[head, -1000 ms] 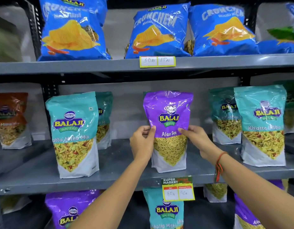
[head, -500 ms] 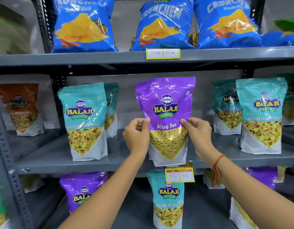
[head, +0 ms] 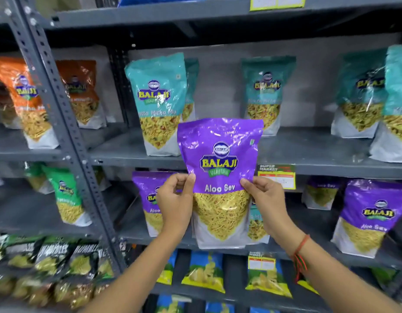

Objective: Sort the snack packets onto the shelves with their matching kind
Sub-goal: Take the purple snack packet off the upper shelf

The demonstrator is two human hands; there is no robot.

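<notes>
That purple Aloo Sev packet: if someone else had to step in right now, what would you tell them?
Left hand: gripping the purple Aloo Sev packet by its left edge.
Right hand: gripping its right edge.
Packet: upright, in front of the shelves, on no shelf.
Shelf above: teal Khatta Mitha Mix packets, the wrong kind.
Shelf behind the hands: matching purple packets at left and right.
Left to do: probably stand the packet among those purple ones. One teal packet behind it looks misplaced; check it.
</notes>
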